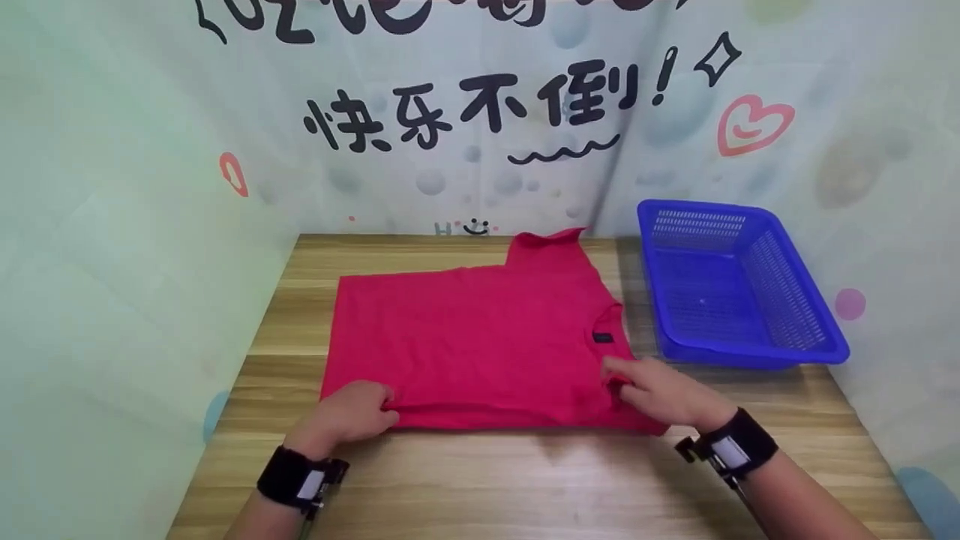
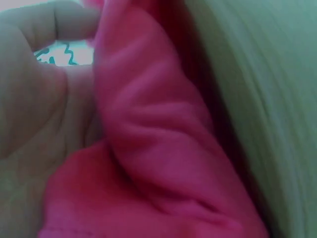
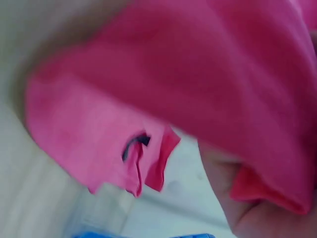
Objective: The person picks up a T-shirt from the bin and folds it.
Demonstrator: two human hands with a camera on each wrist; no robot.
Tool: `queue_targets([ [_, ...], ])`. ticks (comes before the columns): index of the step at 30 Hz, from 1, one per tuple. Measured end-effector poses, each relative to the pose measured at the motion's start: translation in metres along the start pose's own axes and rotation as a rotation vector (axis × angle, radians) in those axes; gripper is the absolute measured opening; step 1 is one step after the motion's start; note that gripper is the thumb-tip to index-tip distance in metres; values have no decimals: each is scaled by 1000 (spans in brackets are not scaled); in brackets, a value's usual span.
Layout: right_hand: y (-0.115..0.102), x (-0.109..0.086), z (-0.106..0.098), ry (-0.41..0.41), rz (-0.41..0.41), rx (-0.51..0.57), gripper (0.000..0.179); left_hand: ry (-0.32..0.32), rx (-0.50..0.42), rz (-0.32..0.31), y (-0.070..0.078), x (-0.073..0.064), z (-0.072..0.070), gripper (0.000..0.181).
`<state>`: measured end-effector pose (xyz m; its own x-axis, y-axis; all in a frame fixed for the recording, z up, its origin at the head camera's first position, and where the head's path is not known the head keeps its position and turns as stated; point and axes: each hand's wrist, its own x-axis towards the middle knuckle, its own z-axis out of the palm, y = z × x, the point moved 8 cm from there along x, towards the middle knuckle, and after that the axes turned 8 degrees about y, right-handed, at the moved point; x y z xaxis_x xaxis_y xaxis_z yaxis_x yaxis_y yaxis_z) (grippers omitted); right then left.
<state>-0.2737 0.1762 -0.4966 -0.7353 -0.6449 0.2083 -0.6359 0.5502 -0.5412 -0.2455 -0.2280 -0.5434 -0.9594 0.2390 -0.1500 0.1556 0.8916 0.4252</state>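
Note:
A red T-shirt (image 1: 465,337) lies sideways on the wooden table, its hem to the left and its collar with a dark label (image 1: 602,337) to the right. My left hand (image 1: 352,411) pinches the near side at the hem end, where the cloth bunches in a fold (image 2: 153,114) beside the palm. At the shoulder below the collar, my right hand (image 1: 664,390) grips the near side, fingers curled into the cloth. The right wrist view shows fabric (image 3: 198,74) draped across that hand, hiding part of the fingers. One sleeve (image 1: 551,244) points to the back wall.
A blue plastic basket (image 1: 750,356) with slotted sides stands at the back right, beyond my right hand. The wooden tabletop (image 1: 480,487) extends toward me in front of the shirt. Printed cloth walls (image 1: 450,187) enclose the table at the back and both sides.

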Motion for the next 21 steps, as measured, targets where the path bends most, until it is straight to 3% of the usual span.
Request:
queue_targets([
  [5,17,22,-19,174,91,-106,18,-8,-19,50,-5,-3,-13,23],
  [10,34,40,-27,304,171,-220,12,63,-19,68,-19,3,-29,22],
  [14,43,51,-25,352,183,-323,12,124,-9,36,-35,10,-39,23],
  [21,50,66,-18,441,203,-481,11,143,-44,-78,-70,16,-43,23],
])
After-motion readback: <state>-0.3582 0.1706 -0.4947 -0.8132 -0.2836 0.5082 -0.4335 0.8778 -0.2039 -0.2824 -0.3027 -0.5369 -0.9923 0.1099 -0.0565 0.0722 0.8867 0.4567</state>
